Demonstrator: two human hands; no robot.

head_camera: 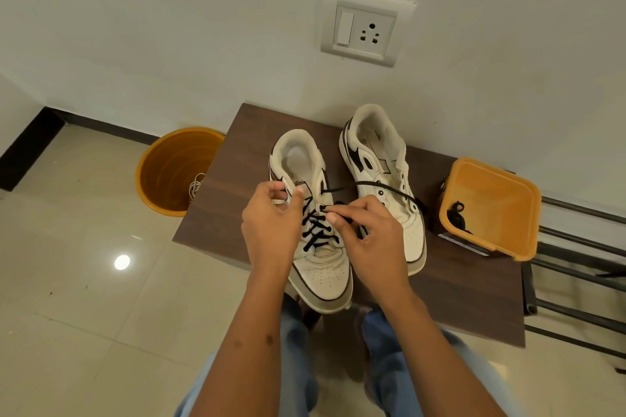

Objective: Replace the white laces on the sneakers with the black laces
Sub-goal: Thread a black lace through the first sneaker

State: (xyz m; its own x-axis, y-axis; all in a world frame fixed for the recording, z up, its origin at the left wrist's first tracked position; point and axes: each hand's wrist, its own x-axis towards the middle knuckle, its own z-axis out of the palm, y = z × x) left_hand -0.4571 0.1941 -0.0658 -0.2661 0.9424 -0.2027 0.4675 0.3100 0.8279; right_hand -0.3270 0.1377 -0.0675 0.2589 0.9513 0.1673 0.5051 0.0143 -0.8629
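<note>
Two white sneakers stand on a brown table (pixel 450 291). The left sneaker (pixel 318 267) has a black lace (pixel 316 230) crossed through its lower eyelets. My left hand (pixel 271 223) grips the left eyelet flap near the tongue. My right hand (pixel 369 230) pinches the black lace close to a right eyelet; the loose lace runs up and across the right sneaker (pixel 379 166), which shows no lace in its own eyelets. A white lace (pixel 195 185) lies in the orange bucket (pixel 159 176) on the floor.
An orange square container (pixel 508 203) at the table's right holds another black lace (pixel 457 213). Behind it a dark metal rack (pixel 582 261) stands. The wall with a socket plate (pixel 366 29) is right behind the table. My legs stand at the front edge.
</note>
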